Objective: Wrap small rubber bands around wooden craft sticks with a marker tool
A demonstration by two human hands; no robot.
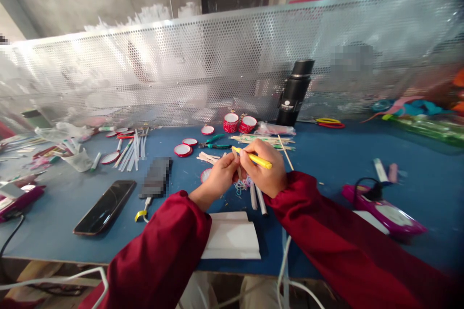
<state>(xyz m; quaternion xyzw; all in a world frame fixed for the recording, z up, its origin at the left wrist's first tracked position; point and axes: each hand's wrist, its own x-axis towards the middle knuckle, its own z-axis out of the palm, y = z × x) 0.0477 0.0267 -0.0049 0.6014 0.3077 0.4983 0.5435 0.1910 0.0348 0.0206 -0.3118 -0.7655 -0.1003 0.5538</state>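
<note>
My right hand (266,166) is closed round a slim yellow pen-like tool (261,161), whose narrow end points left to the fingertips of my left hand. My left hand (222,174) is pinched on something small and pale that the fingers mostly hide. The two hands nearly touch above the blue table. Beneath them lies a small heap of pastel strands (242,185), with pale glue sticks (259,200) beside it. Short wooden sticks (208,157) lie just left of my fingers. Folded white paper (232,239) rests between my forearms.
Red-rimmed round tins (231,123), green-handled pliers (217,145) and a black flask (294,94) stand or lie farther back. Phones (105,207) are at left, a purple power strip (391,217) at right. Perforated metal sheeting (163,77) closes off the table's back.
</note>
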